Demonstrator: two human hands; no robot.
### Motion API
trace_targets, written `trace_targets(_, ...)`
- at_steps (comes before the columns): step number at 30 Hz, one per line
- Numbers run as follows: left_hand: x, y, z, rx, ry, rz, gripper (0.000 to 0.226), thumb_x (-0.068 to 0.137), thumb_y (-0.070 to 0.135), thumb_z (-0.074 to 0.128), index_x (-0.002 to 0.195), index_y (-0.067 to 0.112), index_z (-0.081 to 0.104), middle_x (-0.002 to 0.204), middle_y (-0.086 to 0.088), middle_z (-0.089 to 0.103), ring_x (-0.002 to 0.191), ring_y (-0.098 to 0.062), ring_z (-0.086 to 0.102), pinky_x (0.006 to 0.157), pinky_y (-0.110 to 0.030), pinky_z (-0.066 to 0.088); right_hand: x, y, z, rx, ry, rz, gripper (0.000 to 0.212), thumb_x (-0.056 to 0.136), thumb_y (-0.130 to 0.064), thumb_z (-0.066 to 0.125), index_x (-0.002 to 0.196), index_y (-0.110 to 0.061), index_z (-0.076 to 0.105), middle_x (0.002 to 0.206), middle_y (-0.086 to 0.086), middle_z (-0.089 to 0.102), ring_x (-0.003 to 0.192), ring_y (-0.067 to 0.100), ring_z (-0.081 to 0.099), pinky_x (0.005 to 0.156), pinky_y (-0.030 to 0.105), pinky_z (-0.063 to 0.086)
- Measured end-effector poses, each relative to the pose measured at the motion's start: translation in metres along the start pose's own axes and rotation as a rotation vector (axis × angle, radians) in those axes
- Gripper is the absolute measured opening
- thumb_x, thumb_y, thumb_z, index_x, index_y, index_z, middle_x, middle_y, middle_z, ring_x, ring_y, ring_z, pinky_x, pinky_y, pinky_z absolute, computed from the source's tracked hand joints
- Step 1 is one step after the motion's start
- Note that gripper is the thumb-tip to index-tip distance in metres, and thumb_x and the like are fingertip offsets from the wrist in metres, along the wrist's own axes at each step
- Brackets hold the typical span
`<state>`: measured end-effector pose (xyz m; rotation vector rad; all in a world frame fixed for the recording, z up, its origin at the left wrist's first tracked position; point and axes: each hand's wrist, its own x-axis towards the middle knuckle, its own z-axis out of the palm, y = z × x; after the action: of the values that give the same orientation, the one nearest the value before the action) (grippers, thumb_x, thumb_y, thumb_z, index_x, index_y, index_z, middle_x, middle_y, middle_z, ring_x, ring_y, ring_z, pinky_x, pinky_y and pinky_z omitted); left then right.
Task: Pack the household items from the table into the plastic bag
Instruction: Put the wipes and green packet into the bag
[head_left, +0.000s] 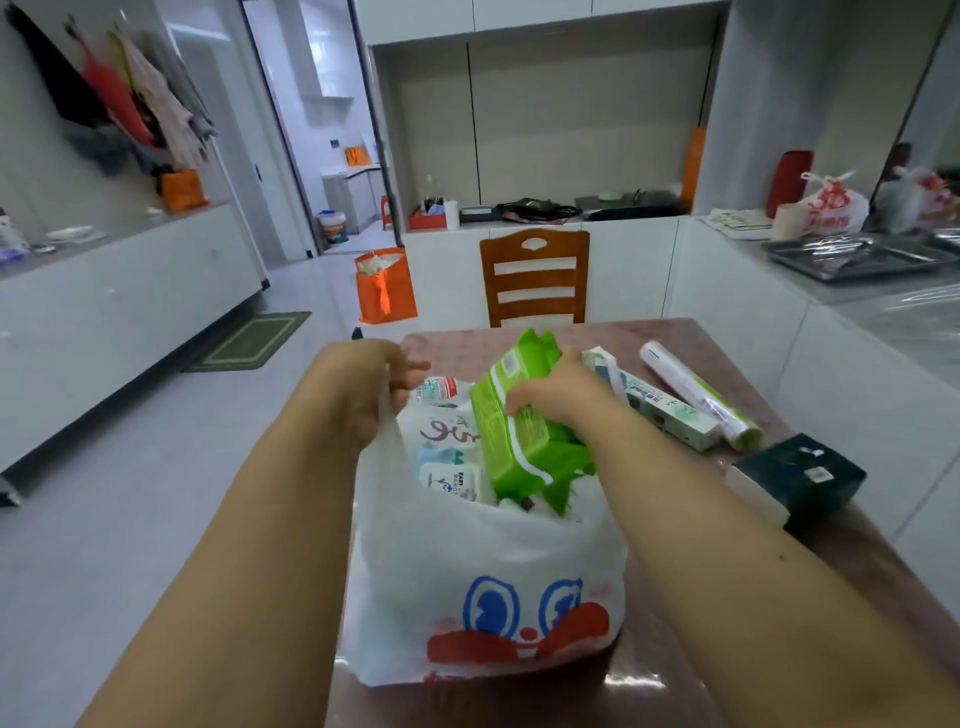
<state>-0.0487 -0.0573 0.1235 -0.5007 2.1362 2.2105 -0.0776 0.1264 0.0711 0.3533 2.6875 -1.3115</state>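
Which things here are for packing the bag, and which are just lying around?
For the packing:
plastic bag, held open by the left hand
green pack, gripped by the right hand
long box, roll of wrap and dark box, on the table

Just lying about:
wooden chair
orange bag
metal tray

Your hands at the plastic bag
Your left hand holds its handle; your right hand grips a green pack over its mouth.
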Motion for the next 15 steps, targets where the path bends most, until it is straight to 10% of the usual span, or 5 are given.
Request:
trace_targets(4,0.000,0.000,-0.011,-0.260,0.032,0.030,0.023,0.088,0.021,0.061,0.106,0.008,0.056,0.096,-0.010,0.057,0.040,-0.005,0.039,0.033,-0.012,0.030,-0.015,0.008,0.028,-0.570,0.022,-0.136,0.111,0.062,-0.046,0.077,0.149,-0.014,0.016,0.135,0.014,0.046,0.120,0.032,0.050,0.093,0.041,0.050)
trace_targets(10,-0.004,-0.003,-0.014,-0.249,0.022,0.033,0.045,0.083,0.038,0.063,0.117,0.009,0.057,0.078,-0.003,0.050,0.053,-0.009,0.042,0.031,-0.011,0.027,-0.020,0.014,0.032,-0.442,-0.220,-0.208,0.044,0.087,-0.054,0.056,0.105,-0.014,0.063,0.087,0.001,0.055,0.092,0.022,0.053,0.065,0.025,0.043)
trace_targets(15,-0.008,-0.002,-0.018,-0.251,-0.025,0.029,0.051,0.085,0.041,0.060,0.121,0.005,0.056,0.074,-0.006,0.053,0.047,-0.010,0.045,0.031,-0.014,0.029,-0.020,0.021,0.035,-0.650,-0.207,-0.104,0.045,0.098,-0.033,0.049,0.136,-0.009,0.051,0.136,0.009,0.056,0.121,0.027,0.054,0.099,0.036,0.044)
